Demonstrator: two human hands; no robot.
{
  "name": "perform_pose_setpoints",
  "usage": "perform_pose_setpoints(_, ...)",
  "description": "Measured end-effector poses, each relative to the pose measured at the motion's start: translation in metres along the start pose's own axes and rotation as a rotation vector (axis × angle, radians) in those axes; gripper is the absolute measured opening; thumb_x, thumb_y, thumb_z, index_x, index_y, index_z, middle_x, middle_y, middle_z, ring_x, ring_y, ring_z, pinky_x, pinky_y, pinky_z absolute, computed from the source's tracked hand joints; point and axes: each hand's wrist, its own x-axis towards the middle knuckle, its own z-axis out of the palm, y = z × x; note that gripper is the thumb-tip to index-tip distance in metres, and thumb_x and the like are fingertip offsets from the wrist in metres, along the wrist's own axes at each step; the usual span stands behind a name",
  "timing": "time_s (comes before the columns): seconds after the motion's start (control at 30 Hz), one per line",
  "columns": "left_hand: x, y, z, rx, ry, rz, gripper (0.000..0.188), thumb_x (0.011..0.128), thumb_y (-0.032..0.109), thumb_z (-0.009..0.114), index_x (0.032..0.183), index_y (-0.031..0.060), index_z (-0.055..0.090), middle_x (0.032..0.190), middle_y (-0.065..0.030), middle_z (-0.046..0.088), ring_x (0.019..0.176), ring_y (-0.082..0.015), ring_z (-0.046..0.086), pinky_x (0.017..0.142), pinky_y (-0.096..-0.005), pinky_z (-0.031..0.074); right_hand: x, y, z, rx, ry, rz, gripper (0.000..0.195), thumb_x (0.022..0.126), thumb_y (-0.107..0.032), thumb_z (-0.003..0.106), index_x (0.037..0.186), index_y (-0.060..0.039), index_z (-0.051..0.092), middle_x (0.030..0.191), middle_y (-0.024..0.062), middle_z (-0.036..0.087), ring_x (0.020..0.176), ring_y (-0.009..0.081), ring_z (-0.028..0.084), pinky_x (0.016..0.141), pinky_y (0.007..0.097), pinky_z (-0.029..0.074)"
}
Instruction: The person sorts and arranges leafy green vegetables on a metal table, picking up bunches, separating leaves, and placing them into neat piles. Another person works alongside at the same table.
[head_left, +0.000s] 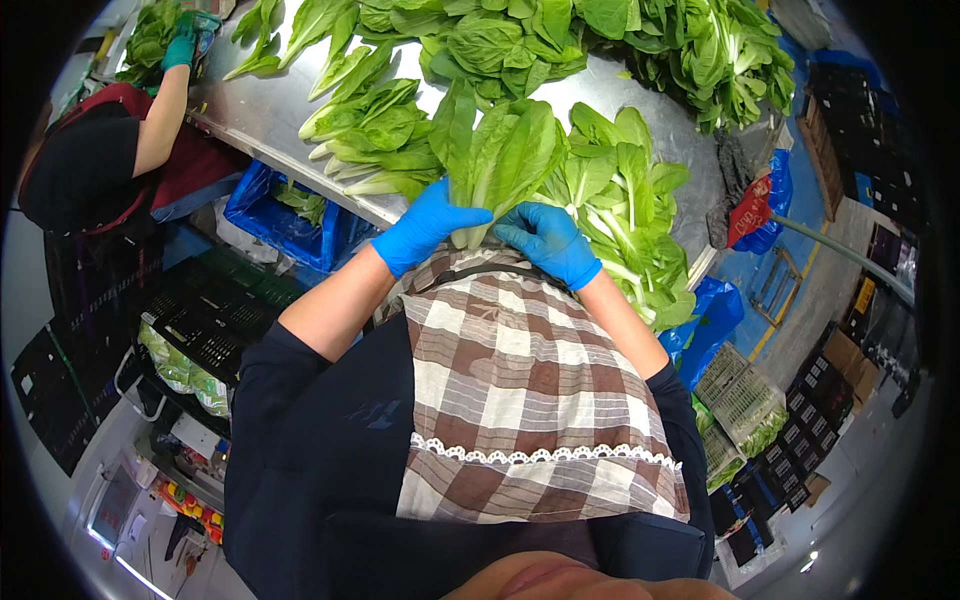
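A bunch of leafy greens (501, 154) with pale stems is held upright at the table's near edge, just in front of my checked apron. My left hand (431, 225), in a blue glove, grips it near the stem end, thumb across the stems. My right hand (547, 238), gloved the same, has its fingers curled beside the stem base; whether it grips a stem is hard to see. To the left lies a row of trimmed greens (375, 135), stems facing me. On the right is a loose heap of greens (615, 202) with white stems.
The metal table (259, 124) carries more piled leaves (502, 45) at the back. A co-worker's gloved hand (180, 46) handles greens at far left. Below the edge stands a blue-lined crate (281, 214). A red-and-grey cloth (742, 202) hangs at the right corner, above a blue bag (705, 319).
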Motion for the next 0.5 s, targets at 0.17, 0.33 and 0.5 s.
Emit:
perform_pose_setpoints(0.17,0.004,-0.017,-0.002,-0.234,-0.039,-0.025,0.055,0.077,0.007,0.070,0.128,0.0018,0.050,0.118,-0.0123,0.060,0.105,-0.0222,0.059,0.089,-0.0343,0.048,0.006,-0.003,-0.002,-0.094,0.008,0.146,0.030,0.082,-0.029,0.071,0.085,-0.0003,0.066,0.070,0.0112,0.063,0.058,0.0184,0.057,0.057,0.0317,0.045)
perform_pose_setpoints(0.33,0.005,-0.015,0.000,-0.498,-0.098,-0.031,0.056,0.079,0.003,0.065,0.131,0.0014,0.045,0.123,-0.0142,0.057,0.109,-0.0266,0.058,0.095,-0.0408,0.047,0.005,-0.002,0.000,0.270,0.046,0.111,0.022,0.084,-0.019,0.069,0.088,0.0021,0.063,0.070,0.0021,0.060,0.062,0.0081,0.052,0.056,0.0248,0.043)
perform_pose_setpoints(0.5,0.006,-0.018,-0.005,-0.708,-0.175,-0.073,0.060,0.080,0.001,0.060,0.136,0.0007,0.038,0.130,-0.0194,0.051,0.119,-0.0330,0.051,0.102,-0.0483,0.043,0.007,0.017,0.003,0.396,0.047,0.084,0.021,0.086,-0.018,0.065,0.091,0.0026,0.063,0.073,0.0035,0.061,0.065,0.0090,0.053,0.058,0.0251,0.044)
